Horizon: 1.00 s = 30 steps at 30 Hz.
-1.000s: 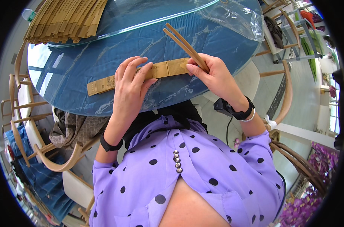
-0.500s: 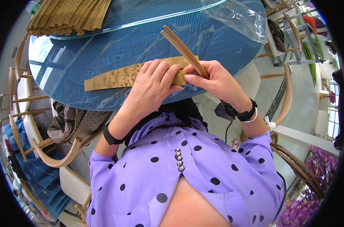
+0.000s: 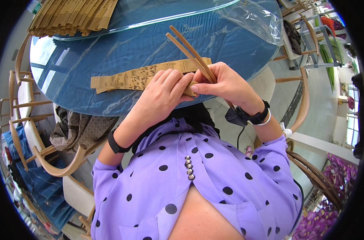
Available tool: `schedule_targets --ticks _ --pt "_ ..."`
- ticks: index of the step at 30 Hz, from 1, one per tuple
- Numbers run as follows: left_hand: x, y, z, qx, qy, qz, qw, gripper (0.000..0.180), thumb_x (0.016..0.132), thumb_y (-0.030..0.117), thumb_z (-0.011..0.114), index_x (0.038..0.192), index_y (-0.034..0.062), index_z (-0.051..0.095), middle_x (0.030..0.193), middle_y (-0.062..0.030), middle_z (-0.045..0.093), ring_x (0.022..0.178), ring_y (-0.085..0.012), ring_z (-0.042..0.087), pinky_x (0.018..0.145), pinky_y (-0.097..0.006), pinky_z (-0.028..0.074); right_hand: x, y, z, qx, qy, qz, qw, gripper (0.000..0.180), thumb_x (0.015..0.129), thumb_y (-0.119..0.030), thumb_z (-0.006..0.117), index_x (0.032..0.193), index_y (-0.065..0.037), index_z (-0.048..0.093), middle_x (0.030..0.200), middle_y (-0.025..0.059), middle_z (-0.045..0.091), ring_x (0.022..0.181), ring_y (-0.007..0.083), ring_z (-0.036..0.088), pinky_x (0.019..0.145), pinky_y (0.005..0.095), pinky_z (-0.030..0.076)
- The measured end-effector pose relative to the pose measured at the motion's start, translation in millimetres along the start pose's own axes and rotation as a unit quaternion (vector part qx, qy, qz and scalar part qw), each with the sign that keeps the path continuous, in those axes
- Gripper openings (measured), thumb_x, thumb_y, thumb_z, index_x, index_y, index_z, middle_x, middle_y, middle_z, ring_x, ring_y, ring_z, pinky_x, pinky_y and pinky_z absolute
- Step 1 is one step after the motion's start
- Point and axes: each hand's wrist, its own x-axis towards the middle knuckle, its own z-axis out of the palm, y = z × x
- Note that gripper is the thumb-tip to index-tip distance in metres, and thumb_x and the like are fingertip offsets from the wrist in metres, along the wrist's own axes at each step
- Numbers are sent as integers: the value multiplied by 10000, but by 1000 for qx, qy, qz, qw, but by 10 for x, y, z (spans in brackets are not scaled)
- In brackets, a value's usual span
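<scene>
My right hand (image 3: 226,84) is closed around a pair of wooden chopsticks (image 3: 188,50), which slant up to the left with their upper ends apart. Its thumb and fingertips also meet the open end of a brown paper chopstick sleeve (image 3: 189,90). That sleeve is gripped by my left hand (image 3: 162,89), whose fingers fold over it and hide much of its length. Beneath and behind the left hand, several more printed paper sleeves (image 3: 128,79) lie overlapped in a fan on the blue table (image 3: 86,60).
A large stack of brown paper sleeves (image 3: 72,18) sits at the far left. A glass turntable edge (image 3: 158,25) curves across the table, with a clear plastic bag (image 3: 256,24) at the far right. Wooden chairs (image 3: 66,170) stand around, one with a patterned cloth (image 3: 84,128).
The sleeve in my left hand has tilted away from those on the table, so its far end now shows separately below them. The chopsticks have shifted slightly left and their tops have spread apart.
</scene>
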Motion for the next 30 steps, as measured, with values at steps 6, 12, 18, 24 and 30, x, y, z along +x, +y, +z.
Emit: schedule_targets --ticks 6,12,18,24,30 --pt "-8 -14 42 65 13 -2 998 565 838 250 754 1301 7 540 1043 -96 578 977 -285 596 903 -418 481 -9 45 68 -33 57 10 998 135 937 -84 693 1014 25 683 842 -13 634 765 44 555 699 207 468" --pt "5 -47 58 99 -5 15 995 501 835 242 764 1227 18 547 1016 -92 582 945 -262 607 881 -410 479 12 115 111 -75 100 -23 992 176 931 -70 692 1052 57 689 823 -14 634 748 34 537 660 209 463" --pt "12 -43 20 82 9 22 996 450 831 241 763 1166 18 561 949 -82 574 889 -252 598 850 -401 473 12 69 62 -113 81 -13 990 172 902 -76 730 1016 53 735 758 -15 655 693 34 523 625 215 448" --pt "25 2 35 78 2 20 997 439 832 257 763 1149 24 569 937 -75 566 876 -244 591 821 -387 461 15 53 71 -138 86 0 987 167 863 -111 768 915 42 724 715 -24 637 660 32 502 588 220 414" --pt "43 -10 45 91 3 24 996 435 834 260 765 1138 20 567 937 -76 567 873 -245 592 817 -384 463 25 106 43 -143 96 3 985 137 850 -98 755 883 32 726 698 -19 620 641 35 492 577 225 408"
